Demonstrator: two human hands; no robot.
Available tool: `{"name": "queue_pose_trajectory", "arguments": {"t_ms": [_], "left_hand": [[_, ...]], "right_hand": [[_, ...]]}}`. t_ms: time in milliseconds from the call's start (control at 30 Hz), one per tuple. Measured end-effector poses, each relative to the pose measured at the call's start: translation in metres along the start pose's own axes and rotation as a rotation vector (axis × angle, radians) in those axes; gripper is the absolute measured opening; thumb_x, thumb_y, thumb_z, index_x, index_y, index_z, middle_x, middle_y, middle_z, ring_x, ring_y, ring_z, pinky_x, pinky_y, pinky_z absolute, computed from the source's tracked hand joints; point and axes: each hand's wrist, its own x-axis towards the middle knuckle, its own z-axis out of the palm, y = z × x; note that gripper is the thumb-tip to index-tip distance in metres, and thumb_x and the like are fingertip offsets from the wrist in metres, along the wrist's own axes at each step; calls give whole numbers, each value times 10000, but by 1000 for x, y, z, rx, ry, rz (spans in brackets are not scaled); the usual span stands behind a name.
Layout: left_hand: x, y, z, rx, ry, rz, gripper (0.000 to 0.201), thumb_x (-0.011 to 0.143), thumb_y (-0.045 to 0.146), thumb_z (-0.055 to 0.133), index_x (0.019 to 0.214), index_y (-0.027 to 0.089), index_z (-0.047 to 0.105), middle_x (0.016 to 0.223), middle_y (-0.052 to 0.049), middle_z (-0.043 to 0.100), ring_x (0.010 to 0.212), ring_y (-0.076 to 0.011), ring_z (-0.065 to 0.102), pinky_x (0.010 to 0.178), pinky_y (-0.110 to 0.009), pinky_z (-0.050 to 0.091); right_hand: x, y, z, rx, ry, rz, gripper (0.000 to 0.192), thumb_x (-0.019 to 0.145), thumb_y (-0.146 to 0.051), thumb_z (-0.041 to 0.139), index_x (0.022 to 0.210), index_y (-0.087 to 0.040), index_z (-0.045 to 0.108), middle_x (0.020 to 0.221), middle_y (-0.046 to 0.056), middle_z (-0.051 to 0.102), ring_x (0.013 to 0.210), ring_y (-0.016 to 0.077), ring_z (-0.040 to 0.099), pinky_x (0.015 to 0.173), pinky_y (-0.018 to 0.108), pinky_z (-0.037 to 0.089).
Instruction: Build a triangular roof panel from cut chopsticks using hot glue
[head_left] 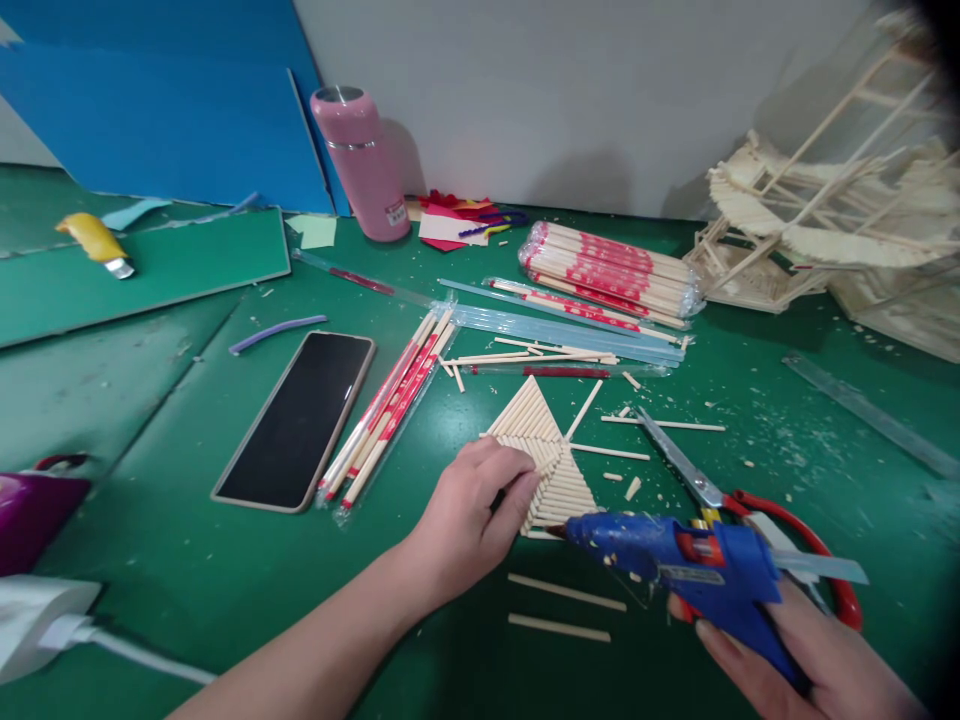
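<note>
My left hand (471,510) presses its fingers on a triangular panel of glued wooden sticks (541,450) that lies flat on the green mat. My right hand (795,660) grips a blue hot glue gun (690,565), whose nozzle points at the panel's lower edge. Two loose sticks (564,608) lie just below the panel. Red-handled scissors (739,500) rest to the right, partly behind the gun.
A smartphone (300,418) lies face up at the left beside wrapped chopsticks (394,405). A bundle of chopsticks (611,272), a pink bottle (361,160), blue boards (165,110), a yellow knife (96,243), a clear ruler (874,415) and a stick model (832,215) surround the work.
</note>
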Motion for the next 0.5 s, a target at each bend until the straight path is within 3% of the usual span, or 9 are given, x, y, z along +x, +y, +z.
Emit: {"name": "queue_pose_trajectory", "arguments": {"t_ms": [233, 400, 500], "left_hand": [[-1, -2, 0, -7, -3, 11, 144, 862, 164, 422, 761, 157, 524, 671, -19, 538, 646, -137, 472, 598, -251, 385], [0, -1, 0, -12, -4, 8, 138, 866, 165, 419, 774, 161, 522, 683, -18, 540, 654, -137, 469, 605, -250, 381], [-1, -1, 0, -13, -9, 0, 142, 866, 166, 417, 767, 162, 518, 683, -19, 539, 659, -139, 470, 610, -252, 380]], "right_hand": [[10, 7, 2, 111, -92, -14, 229, 736, -275, 602, 961, -292, 642, 803, -39, 719, 695, 183, 691, 594, 224, 582], [12, -14, 1, 432, -146, 291, 125, 756, -294, 592, 851, -255, 664, 788, -17, 722, 736, 205, 688, 635, 266, 591], [16, -29, -3, 510, -164, 404, 128, 787, -303, 554, 819, -243, 662, 788, -5, 722, 763, 212, 686, 667, 294, 589]]}}
